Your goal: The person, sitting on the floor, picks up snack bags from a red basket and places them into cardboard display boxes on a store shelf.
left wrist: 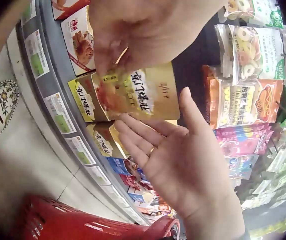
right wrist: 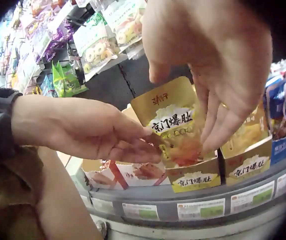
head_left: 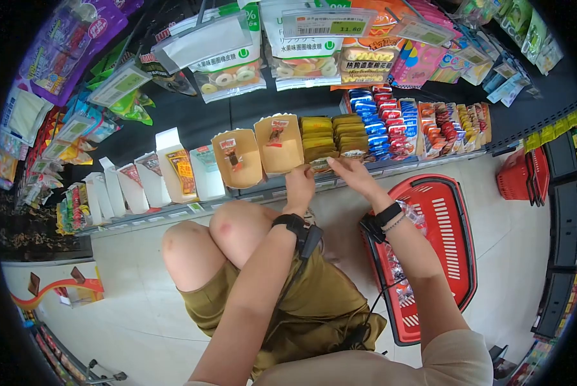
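Both hands are at a gold display box of flat packets on the low shelf. In the head view, my left hand (head_left: 301,184) is at the front left of the yellow-gold packets (head_left: 318,137), with my right hand (head_left: 354,176) on their right. My left hand (right wrist: 100,131) reaches its extended fingers to the left edge of the gold packets (right wrist: 185,150) above the box front (right wrist: 195,181). From above, my right hand (right wrist: 218,60) touches their right side with loosely straight fingers. In the left wrist view, my right hand (left wrist: 185,160) shows its palm, fingers spread.
A red basket (head_left: 452,238) with packets stands on the floor at right. Two brown boxes (head_left: 238,157) and white boxes (head_left: 171,170) line the shelf to the left, blue packets (head_left: 373,125) to the right. Candy bags (head_left: 230,74) hang above.
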`<control>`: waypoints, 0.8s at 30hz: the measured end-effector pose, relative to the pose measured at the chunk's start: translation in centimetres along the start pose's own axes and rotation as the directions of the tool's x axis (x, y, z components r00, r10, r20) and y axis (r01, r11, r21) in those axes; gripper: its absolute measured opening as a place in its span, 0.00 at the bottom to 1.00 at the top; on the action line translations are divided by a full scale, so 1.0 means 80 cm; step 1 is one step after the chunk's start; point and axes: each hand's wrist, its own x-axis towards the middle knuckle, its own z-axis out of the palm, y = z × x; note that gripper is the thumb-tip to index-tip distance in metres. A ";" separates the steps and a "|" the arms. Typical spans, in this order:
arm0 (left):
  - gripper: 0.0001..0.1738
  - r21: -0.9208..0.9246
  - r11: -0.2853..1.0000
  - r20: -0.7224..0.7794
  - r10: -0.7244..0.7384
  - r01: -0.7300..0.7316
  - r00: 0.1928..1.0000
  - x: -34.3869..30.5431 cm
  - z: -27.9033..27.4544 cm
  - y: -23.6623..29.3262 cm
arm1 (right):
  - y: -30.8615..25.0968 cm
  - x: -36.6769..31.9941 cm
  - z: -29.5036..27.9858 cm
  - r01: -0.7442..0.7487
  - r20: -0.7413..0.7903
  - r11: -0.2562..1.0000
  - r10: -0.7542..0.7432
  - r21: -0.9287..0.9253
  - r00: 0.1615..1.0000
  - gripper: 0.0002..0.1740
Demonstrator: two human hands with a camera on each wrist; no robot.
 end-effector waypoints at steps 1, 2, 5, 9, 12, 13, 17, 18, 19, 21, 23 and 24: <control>0.10 0.000 1.000 0.000 0.001 -0.001 1.000 -0.002 0.003 -0.001 | 0.013 0.008 0.005 -0.097 0.023 0.995 0.097 0.025 0.995 0.25; 0.10 -0.027 0.999 -0.053 -0.036 0.034 0.998 -0.004 0.000 0.006 | 0.011 0.010 0.007 -0.193 0.048 0.980 0.191 0.048 0.981 0.25; 0.08 -0.120 0.993 -0.130 0.005 -0.021 0.992 -0.005 -0.014 0.025 | 0.008 0.006 0.013 -0.109 -0.089 0.969 0.132 0.223 0.987 0.24; 0.10 -0.251 0.967 -0.071 0.016 -0.033 0.997 -0.004 -0.009 0.022 | 0.016 0.013 0.013 -0.066 -0.080 0.963 0.090 0.261 0.993 0.19; 0.10 -0.217 0.976 -0.125 0.005 -0.032 0.992 0.000 -0.004 0.014 | 0.003 0.007 0.010 -0.167 0.029 0.884 0.171 0.436 0.985 0.19; 0.10 -0.217 0.976 -0.123 0.009 -0.035 0.992 -0.002 -0.001 0.013 | -0.003 -0.003 0.001 -0.224 0.099 0.815 0.203 0.535 0.974 0.20; 0.10 -0.231 0.972 -0.083 0.032 -0.050 0.996 -0.011 -0.023 0.055 | -0.036 -0.060 -0.052 -0.113 0.048 0.772 0.106 0.626 0.993 0.27; 0.10 -0.301 0.944 -0.031 0.135 -0.138 0.990 -0.013 -0.020 0.058 | -0.036 -0.076 -0.073 -0.112 0.028 0.769 0.122 0.629 0.992 0.27; 0.10 -0.310 0.940 -0.003 0.147 -0.141 0.989 -0.013 -0.011 0.055 | -0.034 -0.093 -0.097 -0.028 -0.067 0.762 0.093 0.647 0.993 0.27; 0.11 -0.192 0.922 -0.080 0.328 -0.337 0.941 -0.008 0.023 0.034 | -0.012 -0.138 -0.141 0.087 -0.250 0.757 0.104 0.648 0.963 0.25; 0.10 -0.177 0.955 -0.071 0.228 -0.237 0.971 -0.004 0.055 0.013 | 0.010 -0.186 -0.177 0.124 -0.419 0.793 0.176 0.596 0.891 0.21; 0.10 -0.140 0.983 -0.090 0.108 -0.120 0.990 -0.006 0.066 0.012 | 0.034 -0.211 -0.192 0.126 -0.438 0.798 0.184 0.589 0.880 0.21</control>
